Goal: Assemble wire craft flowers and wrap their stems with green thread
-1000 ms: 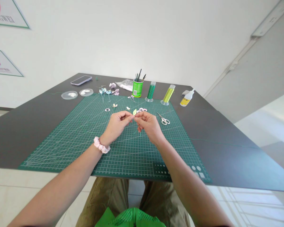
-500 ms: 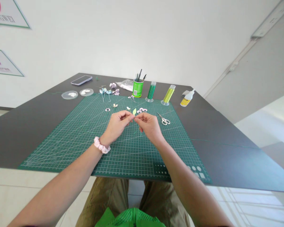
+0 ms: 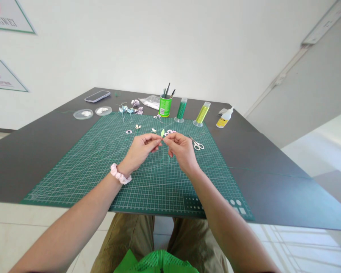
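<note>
A small light-green leaf (image 3: pixel 162 132) stands upright between my fingertips, above the green cutting mat (image 3: pixel 102 174). My left hand (image 3: pixel 142 149), with a pink scrunchie (image 3: pixel 120 174) round its wrist, pinches the leaf's base between thumb and forefinger. From the other side, my right hand (image 3: pixel 181 148) pinches close to the same spot, its thumb tip nearly touching my left one. The leaf's lower end is hidden by the fingers. A thin green thread (image 3: pixel 165 159) shows below them. Just behind the hands are pale flower pieces (image 3: pixel 170 132) and a small cream flower (image 3: pixel 138 127).
White-handled scissors (image 3: pixel 198 145) lie right of my right hand. Farther back stand a green can of pens (image 3: pixel 165 106), a dark-green thread spool (image 3: pixel 181 110), a yellow-green spool (image 3: pixel 202 114) and a glue bottle (image 3: pixel 224 118). Shallow dishes (image 3: pixel 83 114) and a phone (image 3: pixel 97 96) lie back left.
My right hand has shifted slightly right, and the leaf has moved a little up and right between the fingertips. The left hand keeps its pinch. Things on the table are unchanged.
</note>
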{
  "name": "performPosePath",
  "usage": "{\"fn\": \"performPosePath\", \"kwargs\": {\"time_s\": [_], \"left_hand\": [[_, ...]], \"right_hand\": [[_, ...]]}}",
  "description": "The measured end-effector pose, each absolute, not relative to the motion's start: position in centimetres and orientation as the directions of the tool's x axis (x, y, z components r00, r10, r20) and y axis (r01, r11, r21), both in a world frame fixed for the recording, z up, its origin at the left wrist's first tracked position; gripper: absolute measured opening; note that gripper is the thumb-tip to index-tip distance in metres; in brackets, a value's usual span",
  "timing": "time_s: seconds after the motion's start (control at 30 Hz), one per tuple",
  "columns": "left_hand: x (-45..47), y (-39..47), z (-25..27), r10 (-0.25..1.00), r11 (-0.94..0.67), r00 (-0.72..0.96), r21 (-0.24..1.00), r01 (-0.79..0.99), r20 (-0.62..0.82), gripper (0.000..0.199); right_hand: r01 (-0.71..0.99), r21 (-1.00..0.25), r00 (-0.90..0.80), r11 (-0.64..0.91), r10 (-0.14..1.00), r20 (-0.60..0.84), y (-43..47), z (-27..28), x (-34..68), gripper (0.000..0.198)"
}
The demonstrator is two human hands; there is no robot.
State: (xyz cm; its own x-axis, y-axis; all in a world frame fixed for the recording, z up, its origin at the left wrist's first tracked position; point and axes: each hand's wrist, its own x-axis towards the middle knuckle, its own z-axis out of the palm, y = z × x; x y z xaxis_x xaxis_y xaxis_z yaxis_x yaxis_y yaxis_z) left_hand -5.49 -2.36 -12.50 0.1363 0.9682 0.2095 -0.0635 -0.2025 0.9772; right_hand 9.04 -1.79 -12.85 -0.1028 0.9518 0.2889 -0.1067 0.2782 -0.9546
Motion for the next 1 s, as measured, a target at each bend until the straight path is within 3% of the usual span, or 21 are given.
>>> {"fn": "performPosePath", "kwargs": {"time_s": [0.27, 0.63, 1.0], "left_hand": [[-5.6, -2.17, -12.79, 0.958, -0.257, 0.133, 0.966, -0.01, 0.256, 0.013], [-5.56, -2.09, -12.89, 0.946, -0.312, 0.117, 0.948, 0.064, 0.303, 0.012], [-5.53, -2.22, -12.86, 0.956, -0.273, 0.103, 0.962, -0.016, 0.273, 0.009]], "right_hand": [[0.031, -0.964, -0.1, 0.266, 0.96, 0.261, -1.94, -12.78, 8.94, 0.015], [0.032, -0.947, -0.069, 0.32, 0.946, 0.318, -1.82, -12.98, 8.85, 0.015], [-0.02, -0.948, -0.065, 0.317, 0.946, 0.318, -2.12, -12.63, 8.75, 0.01]]}}
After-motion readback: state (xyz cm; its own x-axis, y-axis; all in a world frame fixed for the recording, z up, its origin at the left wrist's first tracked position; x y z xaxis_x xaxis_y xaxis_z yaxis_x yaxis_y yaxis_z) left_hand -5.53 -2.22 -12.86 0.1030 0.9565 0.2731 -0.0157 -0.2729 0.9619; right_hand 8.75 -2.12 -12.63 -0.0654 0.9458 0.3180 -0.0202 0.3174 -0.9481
